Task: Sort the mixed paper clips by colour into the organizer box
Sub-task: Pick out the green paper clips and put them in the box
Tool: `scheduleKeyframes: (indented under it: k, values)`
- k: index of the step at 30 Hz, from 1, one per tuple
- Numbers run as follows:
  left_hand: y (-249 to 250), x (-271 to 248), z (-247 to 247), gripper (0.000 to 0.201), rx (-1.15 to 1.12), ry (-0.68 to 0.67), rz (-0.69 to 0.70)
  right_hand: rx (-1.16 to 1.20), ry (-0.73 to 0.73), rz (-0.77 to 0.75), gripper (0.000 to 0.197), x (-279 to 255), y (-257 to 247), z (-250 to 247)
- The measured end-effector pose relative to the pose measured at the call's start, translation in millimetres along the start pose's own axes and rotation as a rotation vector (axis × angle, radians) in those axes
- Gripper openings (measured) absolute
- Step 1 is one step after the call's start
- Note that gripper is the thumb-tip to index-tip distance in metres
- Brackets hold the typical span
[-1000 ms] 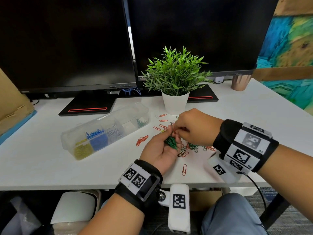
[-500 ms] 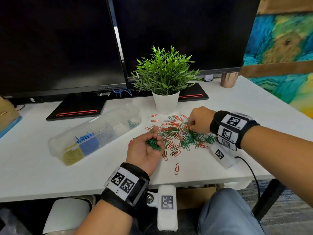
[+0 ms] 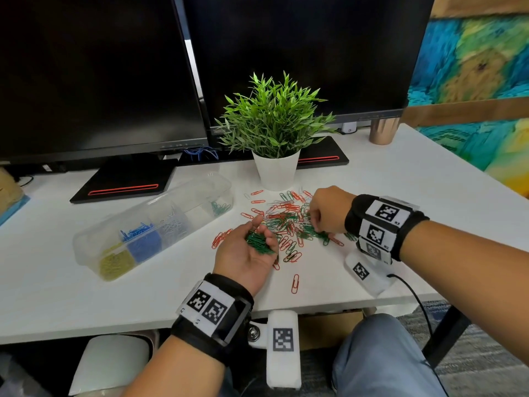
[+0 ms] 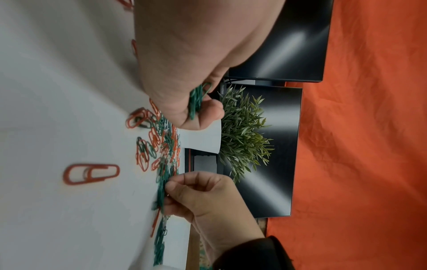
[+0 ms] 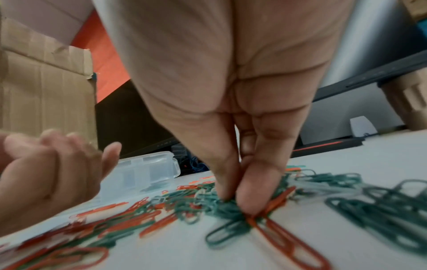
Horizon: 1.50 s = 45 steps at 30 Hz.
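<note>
Two hands work the mixed pile of red, green and a few pale clips, which lies on the white desk just in front of the potted plant. Left hand, palm up and loosely cupped, sits in front of the plant and slightly to its left, at the pile's near-left edge, holding a bundle of green clips; fingers are curled only enough to cradle it. Right hand, in front of the plant and to its right, is down on the pile with thumb and fingertips drawn narrowly together on a knot of green clips. A red clip lies against the pinch (whether it is caught in it cannot be told).

Organizer box stands to the left of the plant, well apart from both hands, lid off or open. Its end nearest the plant holds a few green clips; then an apparently empty cell, silver, blue, and yellow at the far end from the plant.

Step in hand, as judged: gathering green clips out of the pile into the left palm. Sorting looks partway done: red and green remain loose on the desk.

Next move calls for lifting the pinched greens free without dragging red along, passing them to the left palm, then tipping the bundle into the green cell.
</note>
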<state>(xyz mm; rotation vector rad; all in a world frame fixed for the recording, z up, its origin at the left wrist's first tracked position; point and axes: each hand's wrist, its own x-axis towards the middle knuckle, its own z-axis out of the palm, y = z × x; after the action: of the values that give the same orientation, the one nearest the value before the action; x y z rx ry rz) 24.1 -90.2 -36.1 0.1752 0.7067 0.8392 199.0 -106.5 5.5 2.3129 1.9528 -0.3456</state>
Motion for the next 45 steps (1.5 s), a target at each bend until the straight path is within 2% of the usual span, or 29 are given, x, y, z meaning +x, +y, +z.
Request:
scheduleKeyframes:
  k: [4,8,12,19,21,24,28,31,39,43,45]
  values:
    - [-3.2,-2.2,2.5,0.021,-0.018,-0.002,-0.006,0.103,0.025,0.039,0.017,4.6,10.5,2.1]
    - [-5.5,-5.7,4.3,0.025,-0.041,-0.003,-0.009,0.007,-0.026,0.012,0.038,1.9,10.0,6.2]
    - [-7.9,-7.3,5.6,0.028,-0.062,-0.007,-0.016,-0.048,0.023,-0.072,0.021,2.9,5.5,9.8]
    - [-9.9,-5.1,0.3,0.035,-0.105,-0.009,-0.043,-0.016,0.086,-0.076,0.013,5.1,8.9,2.4]
    - [-10.6,-4.8,-1.3,0.036,-0.118,-0.017,-0.046,0.096,0.118,-0.048,0.008,7.3,16.8,-2.5]
    - [-12.4,-5.0,0.4,0.035,-0.121,-0.020,-0.051,0.405,0.121,-0.011,0.018,7.7,25.6,-9.3]
    - [-16.8,-4.4,4.9,0.035,-0.127,-0.018,-0.074,0.924,0.035,-0.036,0.004,-0.7,17.0,-16.3]
    - [-20.1,-3.1,7.5,0.034,-0.131,-0.014,-0.100,1.065,-0.027,-0.090,0.007,-5.4,5.5,-18.1]
    - [-17.7,4.8,12.3,0.029,-0.198,-0.033,-0.086,0.962,-0.144,-0.185,0.015,-1.1,-11.1,-9.8]
    - [-15.0,6.4,10.4,0.023,-0.158,-0.043,-0.072,0.931,-0.058,-0.180,0.013,-2.1,-7.8,-15.7]
    - [-13.3,7.0,9.4,0.021,-0.162,-0.016,-0.060,0.733,0.023,-0.143,0.010,-4.0,-1.8,-18.3]
